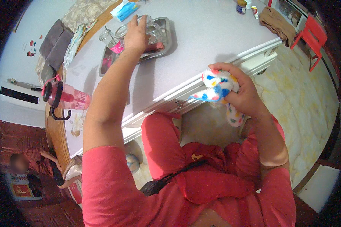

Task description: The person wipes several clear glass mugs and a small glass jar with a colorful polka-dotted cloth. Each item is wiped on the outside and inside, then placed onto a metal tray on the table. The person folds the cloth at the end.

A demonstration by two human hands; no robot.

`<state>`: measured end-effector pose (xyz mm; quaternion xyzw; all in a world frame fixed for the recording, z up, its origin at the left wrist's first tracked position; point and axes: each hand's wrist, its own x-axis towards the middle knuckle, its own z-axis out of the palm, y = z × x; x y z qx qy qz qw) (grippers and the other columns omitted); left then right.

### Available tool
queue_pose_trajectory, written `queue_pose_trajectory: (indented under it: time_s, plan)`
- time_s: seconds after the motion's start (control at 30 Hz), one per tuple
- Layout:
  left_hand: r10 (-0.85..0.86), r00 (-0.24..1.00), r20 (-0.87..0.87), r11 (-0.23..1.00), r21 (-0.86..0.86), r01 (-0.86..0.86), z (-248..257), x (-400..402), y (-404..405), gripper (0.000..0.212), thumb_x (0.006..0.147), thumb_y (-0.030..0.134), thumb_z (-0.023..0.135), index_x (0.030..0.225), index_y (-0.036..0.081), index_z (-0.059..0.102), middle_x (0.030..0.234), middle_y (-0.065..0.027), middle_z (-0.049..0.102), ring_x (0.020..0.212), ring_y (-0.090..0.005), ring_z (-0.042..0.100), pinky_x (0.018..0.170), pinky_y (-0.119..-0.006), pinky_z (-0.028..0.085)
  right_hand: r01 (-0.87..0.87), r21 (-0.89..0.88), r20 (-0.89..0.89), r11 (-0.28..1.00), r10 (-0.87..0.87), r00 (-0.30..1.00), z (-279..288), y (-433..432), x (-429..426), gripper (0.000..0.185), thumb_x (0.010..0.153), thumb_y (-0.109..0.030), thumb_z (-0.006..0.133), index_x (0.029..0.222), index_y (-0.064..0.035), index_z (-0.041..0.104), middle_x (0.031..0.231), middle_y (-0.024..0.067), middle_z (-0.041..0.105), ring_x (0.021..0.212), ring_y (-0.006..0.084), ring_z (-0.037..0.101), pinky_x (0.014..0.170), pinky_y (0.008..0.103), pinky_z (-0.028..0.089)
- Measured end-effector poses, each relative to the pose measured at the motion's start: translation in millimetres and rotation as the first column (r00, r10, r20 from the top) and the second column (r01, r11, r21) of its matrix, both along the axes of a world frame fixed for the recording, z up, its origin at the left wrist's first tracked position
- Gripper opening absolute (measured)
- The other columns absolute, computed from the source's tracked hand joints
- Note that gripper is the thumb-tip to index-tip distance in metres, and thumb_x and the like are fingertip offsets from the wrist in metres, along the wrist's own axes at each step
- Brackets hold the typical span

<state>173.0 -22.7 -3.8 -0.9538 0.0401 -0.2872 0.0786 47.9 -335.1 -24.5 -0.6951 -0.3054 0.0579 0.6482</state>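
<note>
My left hand [135, 38] reaches over a metal tray [170, 42] on the table, its fingers among clear glassware [156, 31]. The fingertips are partly hidden, so I cannot tell whether they grip a glass or only touch it. Beside that hand, a clear glass [103, 35] with a pink label and a thin straw or stirrer leans in the tray. Something reddish [156, 46] lies near the tray's front side. Off the table's front edge, my right hand [247, 96] holds a bunched white fluffy cloth [213, 81] with coloured dots and blue edging; one end hangs below.
A pink bottle [74, 98] with a black handle stands at the left. A tissue pack [124, 10], a jar [241, 7] and a brown cloth [275, 24] lie farther back. A red chair [309, 37] stands at the right; another person [42, 161] is at the far left.
</note>
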Motion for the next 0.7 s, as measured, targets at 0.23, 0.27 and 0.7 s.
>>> queue_pose_trajectory:
  time_s: [0.23, 0.27, 0.7]
  plan:
    - [0.147, 0.985, 0.095, 0.988, -0.063, -0.141, 14.9, -19.9, 44.6, 0.054, 0.069, 0.024, 0.069, 0.113, 0.003, 0.047, 0.115, -0.0215, 0.046, 0.104, -0.0339, 0.048, 0.084, -0.041, 0.042, 0.013, 0.023, 0.055, 1.0, -0.014, 0.998, -2.1, -2.0, 3.8, 0.053, 0.061, 0.004, 0.051, 0.113, -0.0088, 0.052, 0.104, 0.0086, 0.057, 0.097, 0.0192, 0.054, 0.086, 0.0292, 0.041]
    - [0.251, 0.967, 0.033, 0.95, -0.202, -0.24, 13.6, -17.0, 52.4, 0.054, 0.068, 0.025, 0.071, 0.111, 0.001, 0.047, 0.112, -0.0211, 0.048, 0.101, -0.0324, 0.05, 0.082, -0.04, 0.043, 0.009, 0.024, 0.06, 1.0, -0.011, 0.998, -1.6, -0.8, 3.2, 0.053, 0.061, 0.004, 0.052, 0.112, -0.0086, 0.052, 0.104, 0.0084, 0.057, 0.097, 0.019, 0.054, 0.086, 0.0292, 0.041]
    - [0.182, 0.983, 0.026, 0.117, -0.993, 0.005, -10.7, -34.3, 56.7, 0.029, 0.089, 0.028, 0.047, 0.081, 0.0, 0.049, 0.069, -0.0071, 0.054, 0.048, -0.0142, 0.048, 0.043, -0.028, 0.041, -0.029, 0.021, 0.053, 0.999, 0.027, 0.998, -3.4, 0.9, 5.7, 0.05, 0.064, 0.003, 0.052, 0.114, -0.006, 0.05, 0.107, 0.0072, 0.056, 0.1, 0.0164, 0.052, 0.087, 0.0285, 0.04]
